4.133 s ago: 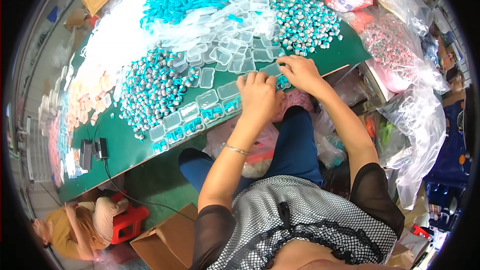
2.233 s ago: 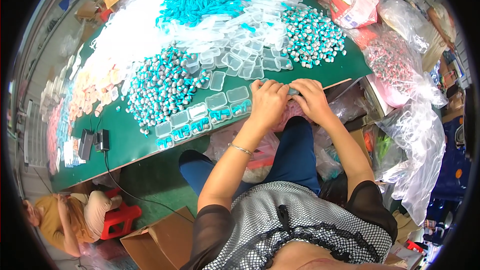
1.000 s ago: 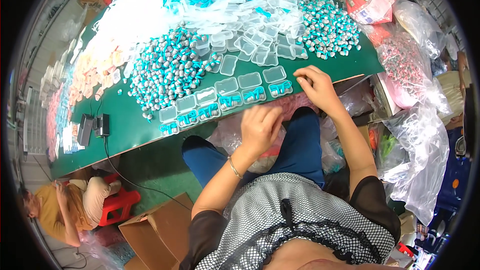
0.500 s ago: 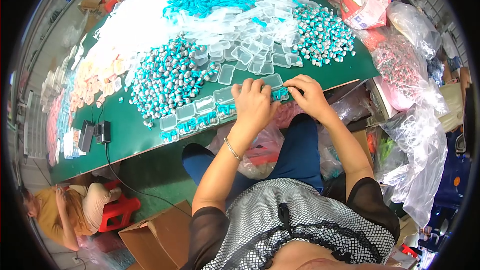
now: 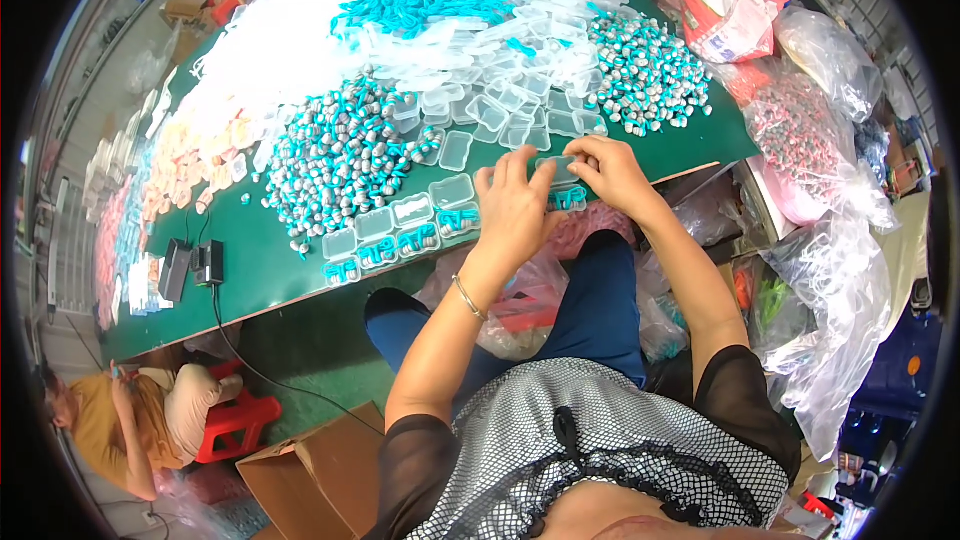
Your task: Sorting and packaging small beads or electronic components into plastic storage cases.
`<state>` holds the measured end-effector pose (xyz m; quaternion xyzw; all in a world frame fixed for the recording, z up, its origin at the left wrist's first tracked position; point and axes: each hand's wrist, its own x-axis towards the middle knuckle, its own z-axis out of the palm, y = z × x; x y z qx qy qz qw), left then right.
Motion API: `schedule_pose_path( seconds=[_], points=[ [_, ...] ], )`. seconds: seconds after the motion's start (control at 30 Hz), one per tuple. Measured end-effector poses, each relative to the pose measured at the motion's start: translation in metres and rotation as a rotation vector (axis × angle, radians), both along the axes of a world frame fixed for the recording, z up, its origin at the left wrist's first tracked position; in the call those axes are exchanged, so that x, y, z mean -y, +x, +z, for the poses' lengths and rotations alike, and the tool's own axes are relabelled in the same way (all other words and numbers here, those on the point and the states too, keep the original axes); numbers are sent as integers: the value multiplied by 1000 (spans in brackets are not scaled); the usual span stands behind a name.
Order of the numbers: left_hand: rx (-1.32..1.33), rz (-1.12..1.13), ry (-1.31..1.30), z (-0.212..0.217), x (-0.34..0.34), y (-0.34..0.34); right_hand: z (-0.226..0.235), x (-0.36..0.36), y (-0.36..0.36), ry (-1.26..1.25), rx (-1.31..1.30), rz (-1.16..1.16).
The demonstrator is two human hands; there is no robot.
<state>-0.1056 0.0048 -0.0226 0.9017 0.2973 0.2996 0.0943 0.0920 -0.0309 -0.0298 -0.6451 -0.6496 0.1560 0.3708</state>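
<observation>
- A green table (image 5: 250,260) is seen, crowded with heaps; plastic bags (image 5: 830,270) are piled at the right
- Small clear boxes (image 5: 400,235) are lined along the near edge (several filled with teal pieces)
- A small clear box (image 5: 556,174) is pinched near the table's edge between the left hand (image 5: 515,205) and right hand (image 5: 610,170), fingers curled
- A teal-and-grey heap (image 5: 340,155) is spread behind the row

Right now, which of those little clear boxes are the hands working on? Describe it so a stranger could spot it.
Start at the green table and follow its near edge along the row of filled boxes. At the row's right end, the left hand and right hand meet over one small clear box. Unlike its neighbours, it is pinched between fingertips rather than lying free.
</observation>
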Motion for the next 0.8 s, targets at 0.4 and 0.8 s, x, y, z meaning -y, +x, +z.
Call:
schedule_pose_path(
  seconds=[0.4,0.8],
  points=[
    [30,-80,-113,-4,-5,1,-21,59,-15,369,6,-145],
    [54,-67,-85,-5,-1,1,-27,65,-33,420,383,-144]
  ],
)
